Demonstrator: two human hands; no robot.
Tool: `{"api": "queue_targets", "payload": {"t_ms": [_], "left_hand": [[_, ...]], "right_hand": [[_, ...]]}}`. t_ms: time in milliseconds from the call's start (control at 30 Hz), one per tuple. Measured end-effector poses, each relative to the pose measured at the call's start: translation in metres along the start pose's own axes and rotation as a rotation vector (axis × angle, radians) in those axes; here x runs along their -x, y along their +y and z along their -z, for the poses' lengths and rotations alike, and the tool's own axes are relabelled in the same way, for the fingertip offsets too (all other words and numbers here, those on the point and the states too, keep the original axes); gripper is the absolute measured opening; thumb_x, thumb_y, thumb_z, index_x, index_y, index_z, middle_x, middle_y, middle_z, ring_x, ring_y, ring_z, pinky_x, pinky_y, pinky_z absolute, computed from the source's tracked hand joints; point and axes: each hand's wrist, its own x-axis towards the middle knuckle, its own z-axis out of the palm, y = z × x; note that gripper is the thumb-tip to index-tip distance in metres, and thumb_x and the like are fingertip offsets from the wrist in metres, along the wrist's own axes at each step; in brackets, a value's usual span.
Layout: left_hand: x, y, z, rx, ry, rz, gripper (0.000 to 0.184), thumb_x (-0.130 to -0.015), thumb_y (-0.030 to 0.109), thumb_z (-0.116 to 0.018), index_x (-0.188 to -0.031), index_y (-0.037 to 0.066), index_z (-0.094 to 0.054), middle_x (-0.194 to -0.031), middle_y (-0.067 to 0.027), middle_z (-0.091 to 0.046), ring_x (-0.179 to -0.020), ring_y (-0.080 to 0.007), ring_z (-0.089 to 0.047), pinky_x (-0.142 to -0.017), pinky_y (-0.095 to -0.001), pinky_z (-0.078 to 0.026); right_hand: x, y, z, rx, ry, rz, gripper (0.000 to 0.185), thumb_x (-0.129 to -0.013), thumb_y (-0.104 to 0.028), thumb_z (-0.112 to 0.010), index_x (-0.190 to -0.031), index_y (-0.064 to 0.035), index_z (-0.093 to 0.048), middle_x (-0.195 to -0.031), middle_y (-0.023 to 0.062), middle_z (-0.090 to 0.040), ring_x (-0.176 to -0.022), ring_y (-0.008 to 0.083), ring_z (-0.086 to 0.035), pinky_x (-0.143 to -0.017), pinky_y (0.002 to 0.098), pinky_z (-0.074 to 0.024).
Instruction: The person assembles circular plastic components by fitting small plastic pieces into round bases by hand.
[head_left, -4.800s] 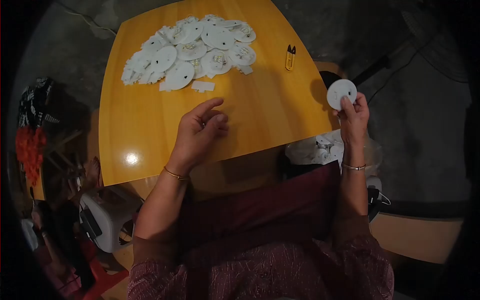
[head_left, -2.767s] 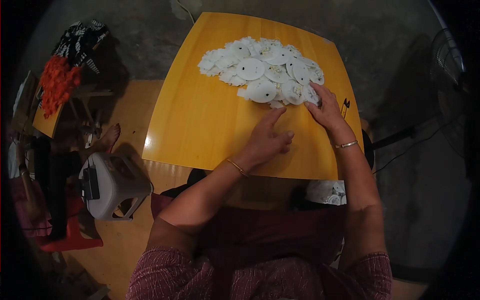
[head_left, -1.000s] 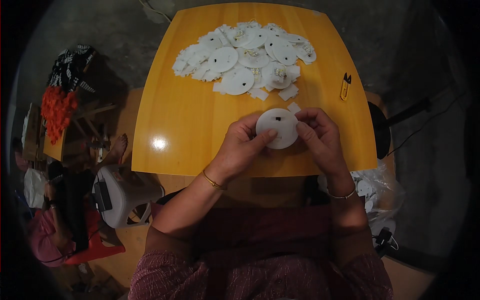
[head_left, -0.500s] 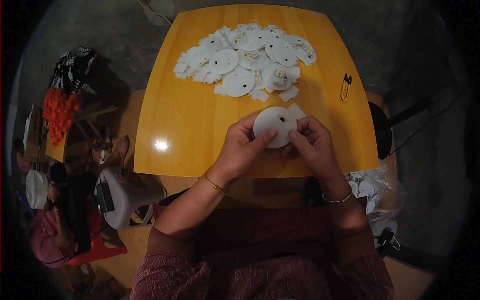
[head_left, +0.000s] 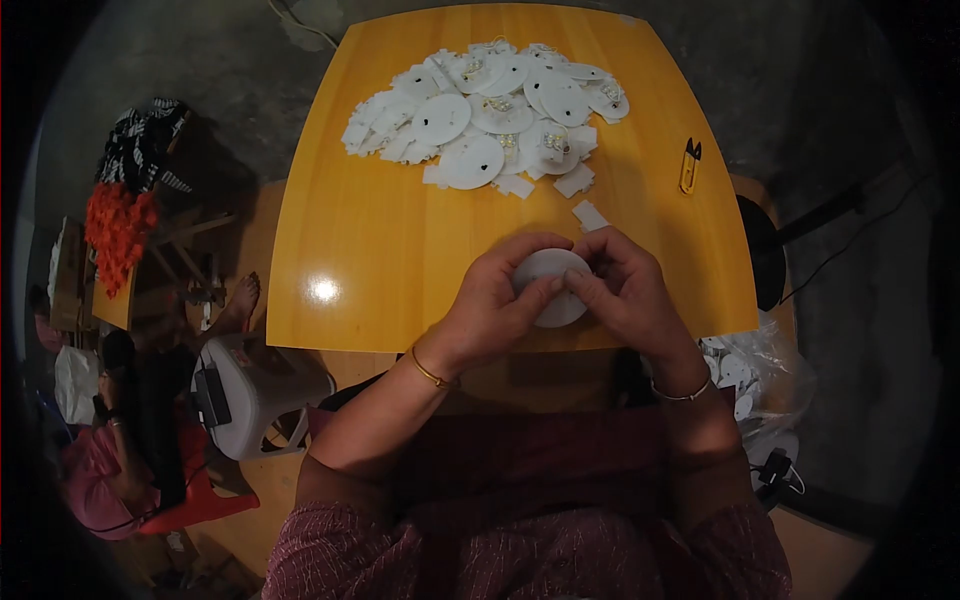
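Note:
Just above the near edge of the yellow table [head_left: 350,230], a round white disc [head_left: 560,306] is held between both hands. My left hand [head_left: 505,295] grips its left side, thumb lying on the face. On the right side, my right hand [head_left: 625,290] is closed at the disc's upper edge, its thumb over the face near my left thumb. A small white rectangular piece [head_left: 590,215] lies on the table just beyond my right hand. Farther back spreads a pile of white discs and small white pieces [head_left: 472,160], some with wires.
Yellow snips with black tips [head_left: 690,167] lie at the table's right. A plastic bag of white discs [head_left: 740,375] is below the right edge. At the left are a grey stool [head_left: 245,400], orange material [head_left: 120,235] and a seated person [head_left: 110,465].
The disc came from the right side into both hands over the table. Lately it has moved slightly lower, and my thumbs have come closer together across its face.

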Motion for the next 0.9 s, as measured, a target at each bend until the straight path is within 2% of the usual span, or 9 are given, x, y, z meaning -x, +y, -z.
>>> {"api": "queue_targets", "payload": {"t_ms": [100, 167, 367, 533, 767, 900], "left_hand": [[0.0, 0.0, 0.0, -0.009, 0.021, 0.033, 0.027, -0.083, 0.002, -0.055, -0.11, 0.001, -0.051, -0.098, -0.0039, -0.057, -0.091, -0.0103, -0.052, -0.082, -0.0251, -0.043], [0.0, -0.001, 0.0, 0.178, 0.021, 0.028, 0.027, -0.084, 0.004, -0.054, -0.11, 0.001, -0.051, -0.099, -0.0042, -0.056, -0.092, -0.0106, -0.052, -0.082, -0.0248, -0.043], [0.002, 0.01, -0.004, 0.247, 0.057, -0.028, 0.026, -0.086, 0.006, -0.052, -0.111, 0.001, -0.05, -0.1, -0.0038, -0.056, -0.092, -0.0104, -0.052, -0.082, -0.0244, -0.042], [0.004, 0.009, -0.001, 0.163, 0.062, -0.075, 0.025, -0.086, 0.005, -0.051, -0.11, 0.001, -0.05, -0.099, -0.0034, -0.056, -0.091, -0.0098, -0.052, -0.081, -0.0243, -0.042], [0.006, 0.01, -0.007, 0.097, 0.108, -0.117, 0.019, -0.086, 0.004, -0.05, -0.104, 0.001, -0.052, -0.096, -0.0033, -0.056, -0.088, -0.0092, -0.051, -0.079, -0.0234, -0.042], [0.006, 0.008, -0.008, 0.07, 0.097, -0.133, 0.018, -0.086, 0.004, -0.05, -0.104, 0.001, -0.052, -0.096, -0.0034, -0.056, -0.088, -0.0091, -0.051, -0.078, -0.0231, -0.042]], "right_hand": [[0.001, 0.001, -0.001, -0.023, -0.011, 0.005, 0.008, -0.083, -0.005, -0.055, -0.087, -0.0014, -0.049, -0.077, 0.0001, -0.051, -0.071, 0.0052, -0.049, -0.061, 0.0198, -0.0422], [0.001, -0.002, -0.002, -0.051, -0.002, 0.029, 0.008, -0.083, -0.004, -0.055, -0.087, -0.0014, -0.049, -0.077, -0.0002, -0.051, -0.07, 0.0052, -0.048, -0.06, 0.0199, -0.0422], [0.004, -0.005, -0.009, -0.079, 0.08, 0.064, 0.008, -0.081, -0.003, -0.056, -0.084, -0.0019, -0.049, -0.075, -0.0007, -0.05, -0.067, 0.0038, -0.047, -0.057, 0.0189, -0.0407], [0.003, -0.009, -0.01, -0.013, 0.09, 0.073, 0.009, -0.08, -0.003, -0.057, -0.082, -0.0027, -0.048, -0.071, -0.0016, -0.05, -0.061, 0.0032, -0.046, -0.052, 0.0178, -0.0382], [0.005, -0.006, -0.01, -0.014, 0.091, 0.058, 0.009, -0.08, -0.003, -0.057, -0.08, -0.0031, -0.048, -0.07, -0.0022, -0.049, -0.06, 0.0022, -0.044, -0.05, 0.0175, -0.037], [0.005, -0.008, -0.009, 0.093, 0.086, 0.05, 0.009, -0.079, -0.003, -0.057, -0.079, -0.0028, -0.048, -0.068, -0.0021, -0.048, -0.057, 0.0021, -0.043, -0.048, 0.0178, -0.0364]]}}
